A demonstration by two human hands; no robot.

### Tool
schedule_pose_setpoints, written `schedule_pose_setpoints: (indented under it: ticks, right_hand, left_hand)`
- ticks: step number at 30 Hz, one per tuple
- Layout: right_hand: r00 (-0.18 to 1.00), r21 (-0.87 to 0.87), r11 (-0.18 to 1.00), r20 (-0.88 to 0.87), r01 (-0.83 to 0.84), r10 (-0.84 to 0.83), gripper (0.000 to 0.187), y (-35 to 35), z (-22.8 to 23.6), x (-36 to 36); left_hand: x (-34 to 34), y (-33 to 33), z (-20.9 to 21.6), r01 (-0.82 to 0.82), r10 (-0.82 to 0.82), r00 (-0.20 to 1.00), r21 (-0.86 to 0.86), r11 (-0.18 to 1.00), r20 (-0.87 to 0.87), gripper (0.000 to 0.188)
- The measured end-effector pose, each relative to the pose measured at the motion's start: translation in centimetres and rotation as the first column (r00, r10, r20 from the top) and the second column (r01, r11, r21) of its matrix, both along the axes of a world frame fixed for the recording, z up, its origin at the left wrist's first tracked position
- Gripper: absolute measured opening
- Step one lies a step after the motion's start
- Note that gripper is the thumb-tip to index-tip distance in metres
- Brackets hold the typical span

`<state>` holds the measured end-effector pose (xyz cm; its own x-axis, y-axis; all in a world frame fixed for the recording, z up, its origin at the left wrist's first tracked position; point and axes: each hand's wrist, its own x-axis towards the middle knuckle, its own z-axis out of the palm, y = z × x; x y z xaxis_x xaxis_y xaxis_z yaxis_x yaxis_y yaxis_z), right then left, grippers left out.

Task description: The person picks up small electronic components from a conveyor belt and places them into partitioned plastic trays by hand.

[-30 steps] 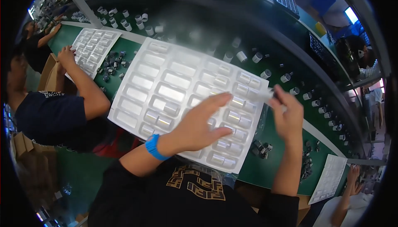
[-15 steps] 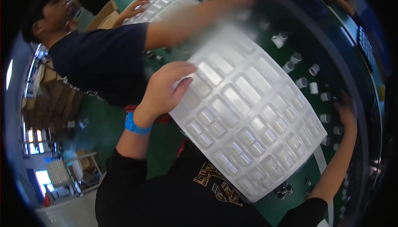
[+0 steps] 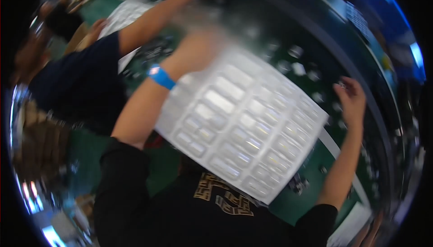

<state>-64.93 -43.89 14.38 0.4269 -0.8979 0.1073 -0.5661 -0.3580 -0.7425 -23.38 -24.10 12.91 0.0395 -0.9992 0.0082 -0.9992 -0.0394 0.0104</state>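
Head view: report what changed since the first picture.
The left hand moved forward from over the tray toward its far-left corner, now blurred. The right hand moved forward and right, off the tray's edge, pinching a small part. The tray stayed in front, partly filled.

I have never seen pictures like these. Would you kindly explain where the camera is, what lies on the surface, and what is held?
These are a person's bare hands, not a machine. Every picture comes from one wide camera on that person's head, looking down, so straight edges bend.

The left hand is blurred over the far-left part of a white tray; I cannot tell whether it holds anything. The right hand, right of the tray, has a small part between its fingers.

Some tray pockets hold shiny pieces. Small dark parts lie on the green surface. The navy sleeve at left belongs to a co-worker.
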Motion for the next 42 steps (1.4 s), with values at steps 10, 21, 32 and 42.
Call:
schedule_pose_setpoints:
  ticks: [10,21,32,42]
  right_hand:
    - [0.572,0.266,0.933,0.816,-0.242,-0.084,0.053,18.9,0.5,-5.7]
    - [0.666,0.029,0.96,0.726,-0.278,0.171,0.046,24.4,0.4,-0.2]
    - [0.69,0.306,0.912,0.723,-0.273,-0.037,0.045,26.2,-0.2,3.5]
    - [0.844,-0.085,0.895,0.301,-0.439,0.443,0.036,24.3,1.3,2.7]
  left_hand:
    - [0.7,-2.7,-0.9,0.024,-0.047,0.977,-0.113,0.993,-0.207,0.034]
    - [-13.6,9.5,-0.3,0.057,-0.368,0.266,-0.367,0.928,-0.891,0.047]
    - [-18.1,13.1,-1.8,-0.063,-0.244,-0.222,-0.236,0.97,-0.944,0.046]
    - [-16.6,12.6,-1.3,0.273,0.136,-0.513,-0.01,0.962,-0.847,0.032]
